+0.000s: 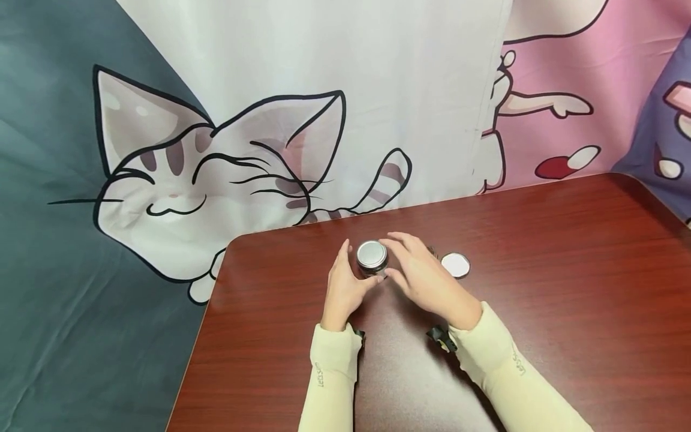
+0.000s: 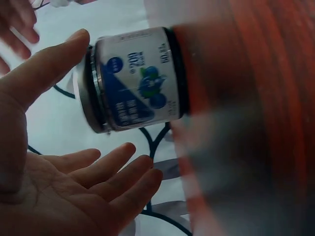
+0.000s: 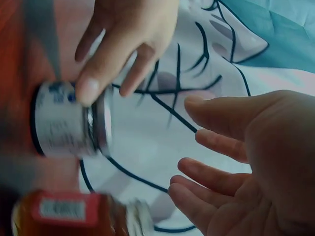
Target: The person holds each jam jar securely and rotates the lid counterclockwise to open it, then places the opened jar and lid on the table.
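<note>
A small jar [image 1: 372,254] with a silver lid stands upright on the table between the two hands. In the left wrist view its white and blue label shows blueberries. My left hand [image 1: 345,291] is around its near left side, fingers extended and spread, the thumb in front close to the jar; whether the thumb touches it I cannot tell. On the other side, my right hand [image 1: 423,276] hovers with loosely bent fingers apart from the jar, holding nothing. An amber jar [image 3: 74,214] with a red label stands nearby, mostly hidden behind the right hand in the head view.
A white round disc with a dark rim [image 1: 455,264] lies right of the right hand. The reddish-brown wooden table [image 1: 540,288] meets a cartoon-cat curtain [image 1: 216,174] along its far and left edges.
</note>
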### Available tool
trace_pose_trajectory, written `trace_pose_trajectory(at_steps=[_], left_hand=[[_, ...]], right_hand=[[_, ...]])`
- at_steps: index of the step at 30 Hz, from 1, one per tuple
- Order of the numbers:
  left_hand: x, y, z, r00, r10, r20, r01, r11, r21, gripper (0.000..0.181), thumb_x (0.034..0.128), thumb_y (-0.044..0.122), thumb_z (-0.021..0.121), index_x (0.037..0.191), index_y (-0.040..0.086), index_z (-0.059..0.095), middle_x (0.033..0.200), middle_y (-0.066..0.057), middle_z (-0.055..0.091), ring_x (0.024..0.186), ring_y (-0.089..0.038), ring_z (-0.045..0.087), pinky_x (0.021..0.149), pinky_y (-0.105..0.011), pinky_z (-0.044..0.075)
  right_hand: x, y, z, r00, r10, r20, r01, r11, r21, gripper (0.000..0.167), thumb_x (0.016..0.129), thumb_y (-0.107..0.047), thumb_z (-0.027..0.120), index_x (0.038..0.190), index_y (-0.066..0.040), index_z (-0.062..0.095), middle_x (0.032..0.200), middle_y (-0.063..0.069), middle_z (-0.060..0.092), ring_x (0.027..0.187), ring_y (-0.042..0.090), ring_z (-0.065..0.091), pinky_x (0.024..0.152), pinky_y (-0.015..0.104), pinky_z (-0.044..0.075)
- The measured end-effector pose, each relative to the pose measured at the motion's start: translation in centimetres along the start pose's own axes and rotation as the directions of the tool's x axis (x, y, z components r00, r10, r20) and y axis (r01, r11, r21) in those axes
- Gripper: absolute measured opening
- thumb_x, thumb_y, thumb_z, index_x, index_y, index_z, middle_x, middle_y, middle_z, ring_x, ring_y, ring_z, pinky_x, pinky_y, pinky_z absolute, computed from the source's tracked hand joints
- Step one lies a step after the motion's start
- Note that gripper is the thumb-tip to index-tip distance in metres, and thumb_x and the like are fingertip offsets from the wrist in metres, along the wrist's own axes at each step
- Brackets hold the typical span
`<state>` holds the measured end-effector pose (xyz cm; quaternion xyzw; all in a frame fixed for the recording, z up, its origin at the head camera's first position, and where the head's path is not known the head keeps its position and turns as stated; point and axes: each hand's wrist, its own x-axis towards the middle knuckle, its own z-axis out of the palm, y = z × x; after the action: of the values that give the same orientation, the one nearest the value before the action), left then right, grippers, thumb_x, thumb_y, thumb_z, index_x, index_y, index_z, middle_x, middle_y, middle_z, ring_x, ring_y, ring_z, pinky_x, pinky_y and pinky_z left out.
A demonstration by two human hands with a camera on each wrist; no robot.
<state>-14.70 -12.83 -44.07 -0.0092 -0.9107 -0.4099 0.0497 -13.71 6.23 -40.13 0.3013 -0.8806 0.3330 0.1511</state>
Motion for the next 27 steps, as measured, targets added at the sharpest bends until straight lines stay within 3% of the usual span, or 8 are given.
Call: trace_pose_trajectory(at_steps=[9, 19, 27], left_hand=[[0.5, -0.8, 0.5, 0.999, 0.002, 0.051, -0.002, 1.0, 0.008, 0.097, 0.0808, 0.023, 0.085, 0.155, -0.002, 0.028, 0.145, -0.018, 0.054, 0.135, -0.031, 0.049, 0.11, -0.046, 0.039], [0.6, -1.0, 0.6, 0.999, -0.028, 0.045, 0.026, 0.999, 0.047, 0.085, 0.0819, 0.013, 0.083, 0.152, -0.002, 0.037, 0.133, -0.019, 0.063, 0.127, -0.032, 0.056, 0.106, -0.046, 0.042], [0.8, -1.2, 0.6, 0.997, -0.036, 0.074, 0.029, 0.995, 0.09, 0.076, 0.0816, 0.019, 0.084, 0.144, -0.006, 0.047, 0.132, -0.02, 0.063, 0.127, -0.033, 0.056, 0.106, -0.045, 0.043]], right_hand=[[0.7, -0.9, 2.5, 0.996, 0.028, 0.09, -0.032, 0.998, 0.052, 0.046, 0.095, -0.008, 0.067, 0.136, 0.007, 0.054, 0.145, 0.037, 0.041, 0.137, 0.049, 0.039, 0.111, 0.056, 0.035], [0.6, -0.8, 4.4, 0.971, 0.163, 0.174, -0.181, 0.979, 0.093, 0.056, 0.099, -0.016, 0.064, 0.146, 0.004, 0.044, 0.152, 0.042, 0.026, 0.142, 0.053, 0.027, 0.11, 0.06, 0.033], [0.6, -0.5, 4.8, 0.952, 0.237, 0.192, -0.256, 0.964, 0.078, 0.058, 0.098, -0.018, 0.066, 0.147, 0.003, 0.043, 0.151, 0.042, 0.028, 0.14, 0.052, 0.033, 0.107, 0.06, 0.037]])
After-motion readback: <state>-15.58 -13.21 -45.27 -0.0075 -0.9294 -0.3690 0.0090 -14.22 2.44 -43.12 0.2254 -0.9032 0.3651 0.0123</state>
